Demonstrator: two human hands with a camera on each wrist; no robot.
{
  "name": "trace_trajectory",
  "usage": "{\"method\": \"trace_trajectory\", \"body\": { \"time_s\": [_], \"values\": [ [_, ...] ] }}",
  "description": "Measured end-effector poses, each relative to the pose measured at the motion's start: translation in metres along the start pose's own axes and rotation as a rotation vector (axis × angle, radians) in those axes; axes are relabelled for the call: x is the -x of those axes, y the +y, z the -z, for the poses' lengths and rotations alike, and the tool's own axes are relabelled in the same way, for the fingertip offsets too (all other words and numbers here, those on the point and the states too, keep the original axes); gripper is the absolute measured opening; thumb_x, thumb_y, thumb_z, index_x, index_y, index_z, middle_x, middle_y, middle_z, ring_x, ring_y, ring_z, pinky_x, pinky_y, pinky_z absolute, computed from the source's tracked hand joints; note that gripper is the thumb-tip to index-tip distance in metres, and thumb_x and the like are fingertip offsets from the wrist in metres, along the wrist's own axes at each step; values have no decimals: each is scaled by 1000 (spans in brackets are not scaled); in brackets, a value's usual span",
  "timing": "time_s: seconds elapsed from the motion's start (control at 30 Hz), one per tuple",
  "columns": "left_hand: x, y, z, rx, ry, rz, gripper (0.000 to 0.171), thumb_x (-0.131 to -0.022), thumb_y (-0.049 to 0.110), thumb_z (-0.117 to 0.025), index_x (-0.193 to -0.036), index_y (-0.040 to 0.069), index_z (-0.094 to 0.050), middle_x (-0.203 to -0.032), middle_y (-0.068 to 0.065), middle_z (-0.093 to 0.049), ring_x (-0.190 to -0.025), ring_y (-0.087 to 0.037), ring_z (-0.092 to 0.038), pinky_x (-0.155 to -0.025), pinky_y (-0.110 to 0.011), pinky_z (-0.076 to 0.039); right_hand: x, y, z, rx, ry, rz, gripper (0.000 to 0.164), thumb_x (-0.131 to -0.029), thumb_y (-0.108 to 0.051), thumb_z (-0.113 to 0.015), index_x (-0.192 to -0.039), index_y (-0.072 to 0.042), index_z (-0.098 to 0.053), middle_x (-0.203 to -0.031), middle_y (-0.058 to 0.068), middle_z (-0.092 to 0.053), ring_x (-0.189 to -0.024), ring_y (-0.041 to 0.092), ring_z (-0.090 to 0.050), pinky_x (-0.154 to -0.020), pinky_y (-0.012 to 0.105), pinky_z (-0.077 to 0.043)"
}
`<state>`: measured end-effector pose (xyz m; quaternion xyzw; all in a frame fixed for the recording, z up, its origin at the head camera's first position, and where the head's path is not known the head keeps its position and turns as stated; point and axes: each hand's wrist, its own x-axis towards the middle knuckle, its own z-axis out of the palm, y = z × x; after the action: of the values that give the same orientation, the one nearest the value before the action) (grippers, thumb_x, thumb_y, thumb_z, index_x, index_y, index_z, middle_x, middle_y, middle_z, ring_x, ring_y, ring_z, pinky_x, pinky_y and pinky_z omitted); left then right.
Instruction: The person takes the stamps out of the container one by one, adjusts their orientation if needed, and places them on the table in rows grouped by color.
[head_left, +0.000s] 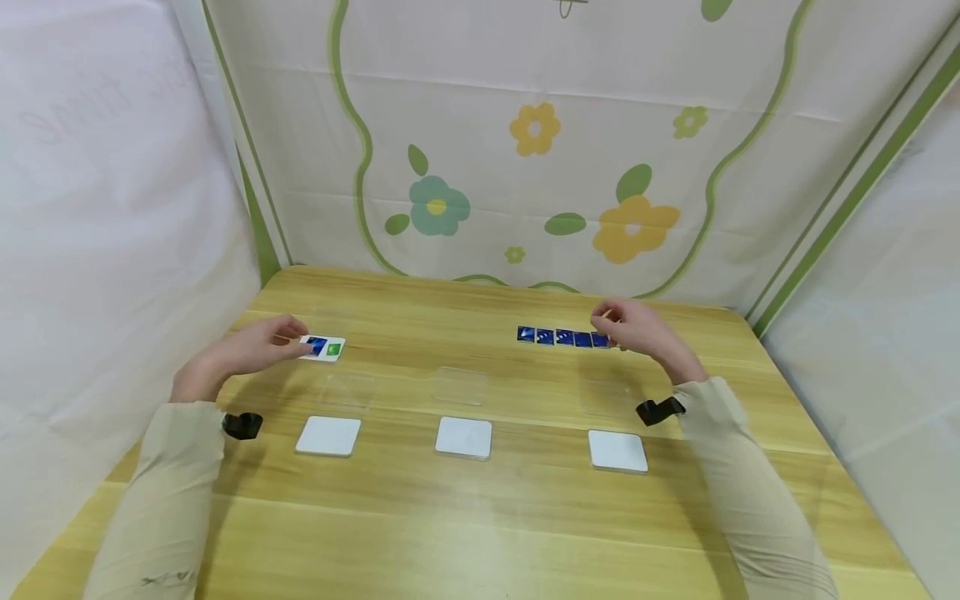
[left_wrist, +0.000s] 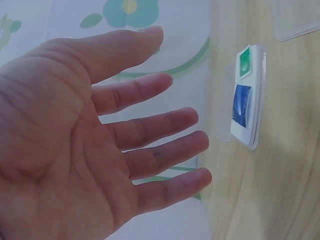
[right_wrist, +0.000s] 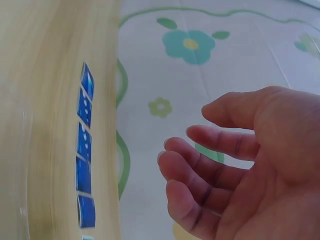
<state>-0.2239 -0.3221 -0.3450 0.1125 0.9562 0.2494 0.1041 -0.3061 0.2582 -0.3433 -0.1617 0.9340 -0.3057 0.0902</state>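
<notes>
My left hand (head_left: 255,345) hovers beside a white card-shaped piece (head_left: 326,349) at the far left of the table. In the left wrist view, its fingers are spread and hold nothing. A small blue card (left_wrist: 242,105) and a small green card (left_wrist: 245,62) lie on the white piece, which has a clear edge. My right hand (head_left: 633,327) is over the right end of a row of small blue cards (head_left: 564,337). Its fingers (right_wrist: 182,205) bend loosely with nothing between them. Several blue cards lie end to end, and a sliver of green shows under that hand.
Three white rounded stacks lie across the table: left (head_left: 327,436), middle (head_left: 463,437) and right (head_left: 617,451). Behind each is a clear plastic piece, such as the middle one (head_left: 459,387). A flower-printed curtain (head_left: 480,150) stands at the table's back edge, with white cloth on both sides.
</notes>
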Motion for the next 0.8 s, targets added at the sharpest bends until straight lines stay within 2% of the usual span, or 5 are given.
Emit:
{"method": "trace_trajectory", "body": {
  "time_s": [0.13, 0.3, 0.53, 0.7, 0.8],
  "values": [
    [-2, -5, 4, 12, 24, 14, 51, -100, 36, -54, -130, -5, -48, -132, -36, -52, -123, -51, -50, -93, -58, -48, -7, -16, -12, 6, -33, 43, 27, -100, -29, -53, -116, -9, -60, -93, 12, -65, -70, 21, -62, -62, 34, -53],
    [-6, -9, 5, 48, 20, 31, 52, -99, 38, -56, -132, -1, -47, -136, -36, -49, -126, -50, -47, -96, -59, -46, -13, -36, -24, -5, -60, 104, 26, -98, -25, -54, -115, -6, -61, -93, 13, -66, -72, 27, -63, -61, 32, -53],
    [-11, -13, 9, 73, 2, 73, 56, -100, 39, -55, -137, 0, -42, -141, -39, -41, -129, -54, -42, -97, -62, -43, -22, -59, -38, 10, -83, 162, 23, -98, -27, -56, -111, -9, -62, -91, 10, -67, -68, 21, -64, -60, 32, -52],
    [-15, -19, 9, 78, -4, 94, 59, -99, 43, -54, -140, 2, -41, -144, -37, -40, -130, -52, -41, -99, -63, -42, -27, -73, -46, 19, -112, 191, 24, -99, -25, -55, -112, -6, -62, -94, 14, -68, -67, 18, -63, -62, 32, -52],
    [-19, -22, 8, 82, -4, 94, 60, -99, 43, -54, -140, 2, -41, -145, -36, -39, -132, -52, -39, -101, -63, -39, -31, -80, -53, 12, -124, 205, 25, -99, -24, -54, -112, -6, -62, -94, 12, -69, -68, 21, -65, -63, 32, -53]
  ]
}}
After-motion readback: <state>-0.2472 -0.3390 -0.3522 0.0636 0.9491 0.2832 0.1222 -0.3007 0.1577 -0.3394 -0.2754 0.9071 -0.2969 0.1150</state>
